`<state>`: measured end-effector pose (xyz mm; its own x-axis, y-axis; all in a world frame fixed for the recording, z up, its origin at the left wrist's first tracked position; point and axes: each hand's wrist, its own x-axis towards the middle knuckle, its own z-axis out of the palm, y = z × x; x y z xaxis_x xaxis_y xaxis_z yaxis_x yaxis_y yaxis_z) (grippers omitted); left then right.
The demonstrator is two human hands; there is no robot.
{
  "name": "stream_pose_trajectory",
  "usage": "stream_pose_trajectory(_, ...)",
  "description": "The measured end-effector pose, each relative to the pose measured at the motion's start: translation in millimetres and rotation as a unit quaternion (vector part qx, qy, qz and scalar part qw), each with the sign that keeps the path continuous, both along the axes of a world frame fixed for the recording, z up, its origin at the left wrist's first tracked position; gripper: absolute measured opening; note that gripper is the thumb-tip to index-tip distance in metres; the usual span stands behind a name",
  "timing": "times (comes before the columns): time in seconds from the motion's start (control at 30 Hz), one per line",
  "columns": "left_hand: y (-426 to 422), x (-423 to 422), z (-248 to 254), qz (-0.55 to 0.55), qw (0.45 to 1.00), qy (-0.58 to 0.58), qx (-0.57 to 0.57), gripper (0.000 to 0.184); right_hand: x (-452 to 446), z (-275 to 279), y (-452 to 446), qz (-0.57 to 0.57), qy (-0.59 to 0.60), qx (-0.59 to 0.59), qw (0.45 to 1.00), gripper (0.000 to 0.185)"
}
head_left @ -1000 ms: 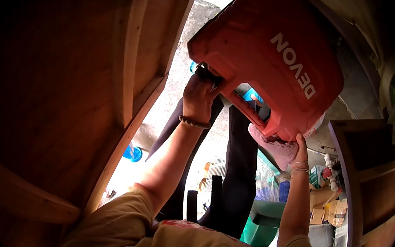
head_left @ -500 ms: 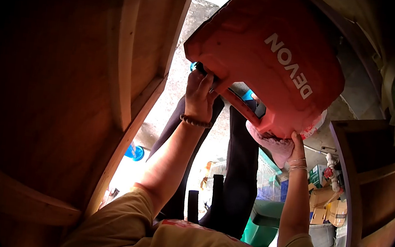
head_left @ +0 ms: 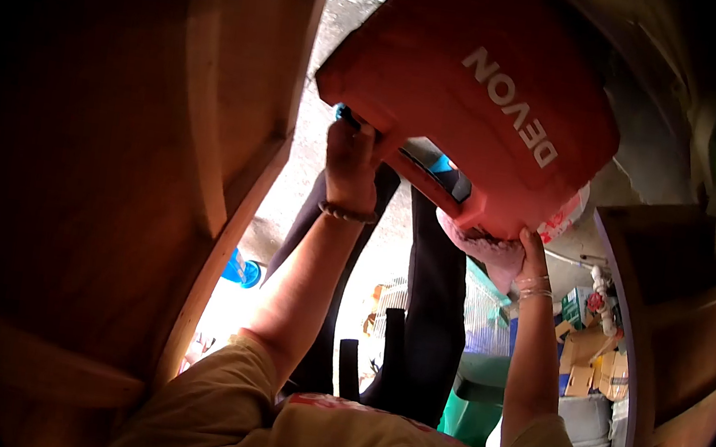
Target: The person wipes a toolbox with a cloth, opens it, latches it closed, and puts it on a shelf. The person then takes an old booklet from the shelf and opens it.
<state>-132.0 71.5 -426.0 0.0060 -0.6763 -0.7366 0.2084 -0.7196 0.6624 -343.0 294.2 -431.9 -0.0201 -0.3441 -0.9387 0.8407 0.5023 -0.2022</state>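
A red plastic tool case [head_left: 562,88] marked DEVON is held up tilted in front of me, its handle side toward my body. My left hand [head_left: 351,167] has its fingers curled on the case's lower left edge, by a dark latch. At the lower right corner, my right hand [head_left: 533,258] grips the case, thumb on its edge. A pink cloth [head_left: 501,261] is bunched between that hand and the case. The fingers of my right hand are partly hidden. Between the hands, the case's handle [head_left: 428,181] is not held.
A wooden door panel [head_left: 117,149] rises close on my left; a wooden frame [head_left: 678,308] stands on the right. Below are a green stool [head_left: 481,382], a white wire rack [head_left: 489,324], cardboard boxes [head_left: 587,359], a pipe valve [head_left: 600,302] and a blue object [head_left: 242,270].
The case has shifted slightly left in view, and both hands have moved with it. Their hold looks the same.
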Motion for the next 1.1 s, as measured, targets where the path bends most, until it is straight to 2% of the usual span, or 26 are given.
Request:
stream_pose_trajectory(0.03, -1.4, -5.8, 4.2, 0.015, 1.0, -0.023, 0.013, 0.017, 0.6, 1.8, 0.5, 0.004, 0.003, -0.015, 1.0, 0.064)
stream_pose_trajectory(0.07, -2.8, -5.4, 1.2, -0.007, 1.0, 0.016, -0.026, 0.018, 5.1, 0.1, 5.1, 0.011, 0.013, -0.034, 0.999, 0.062)
stream_pose_trajectory(0.1, -0.3, -5.0, 0.4, 0.007, 1.0, -0.002, -0.016, 0.019, 8.4, -0.2, 8.6, 0.093, 0.064, -0.015, 0.993, 0.061)
stream_pose_trajectory(0.17, -1.6, -4.4, 0.3, -0.016, 0.998, 0.026, -0.056, 0.022, 15.2, -3.3, 18.3, 0.363, 0.134, -0.03, 0.922, 0.058)
stream_pose_trajectory(0.23, -0.7, 5.3, -6.6, -0.045, 0.998, 0.024, -0.032, 0.026, 44.9, 18.7, 12.0, 0.196, 0.151, -0.061, 0.967, 0.055)
stream_pose_trajectory(0.3, -0.8, 0.4, -1.7, -0.039, 0.998, 0.025, -0.042, 0.027, 54.6, 33.3, 7.9, 0.18, 0.097, 0.027, 0.979, 0.055)
stream_pose_trajectory(0.37, 0.2, 0.6, -3.8, -0.035, 0.998, 0.029, -0.038, 0.027, 66.5, 27.9, 4.3, 0.082, 0.073, -0.013, 0.994, 0.053)
stream_pose_trajectory(0.4, 1.0, 0.7, -4.2, -0.028, 0.999, 0.019, -0.042, 0.028, 68.8, 26.1, 1.7, 0.081, 0.072, -0.012, 0.994, 0.053)
stream_pose_trajectory(0.47, 3.4, -0.5, -5.0, 0.002, 0.999, -0.015, -0.042, 0.028, 72.4, 23.3, -5.5, -0.018, 0.04, 0.009, 0.999, 0.05)
stream_pose_trajectory(0.5, 3.3, -0.8, -4.8, 0.0, 0.999, -0.016, -0.042, 0.028, 77.0, 18.3, -5.3, -0.02, 0.039, 0.009, 0.999, 0.05)
stream_pose_trajectory(0.6, 1.6, -3.5, -2.1, -0.001, 0.999, -0.006, -0.049, 0.028, 89.8, 7.1, -5.0, -0.196, -0.024, 0.012, 0.98, 0.049)
stream_pose_trajectory(0.77, 3.3, -0.7, -1.3, 0.021, 0.999, 0.016, -0.021, 0.038, 93.8, 14.0, -20.3, -0.189, -0.016, -0.021, 0.982, 0.045)
stream_pose_trajectory(0.83, 6.3, -5.6, -0.8, 0.016, 0.999, 0.012, -0.049, 0.037, 93.6, 15.7, -16.6, -0.119, -0.02, 0.009, 0.993, 0.039)
stream_pose_trajectory(0.87, 6.5, -8.7, -0.7, 0.011, 0.997, 0.01, -0.079, 0.035, 93.3, 19.4, -16.3, -0.119, -0.02, 0.009, 0.993, 0.039)
stream_pose_trajectory(0.97, 7.8, -6.1, -3.8, -0.026, 0.998, -0.037, -0.05, 0.038, 93.6, 29.0, -15.8, -0.165, -0.071, 0.014, 0.984, 0.033)
stream_pose_trajectory(1.03, 8.0, -9.9, -0.4, -0.023, 0.998, -0.033, -0.054, 0.04, 93.3, 29.7, -14.9, -0.225, -0.081, -0.036, 0.97, 0.03)
stream_pose_trajectory(1.1, 6.3, -13.4, -0.8, -0.021, 0.998, -0.028, -0.058, 0.043, 90.0, 32.0, -14.0, -0.197, -0.071, -0.057, 0.976, 0.029)
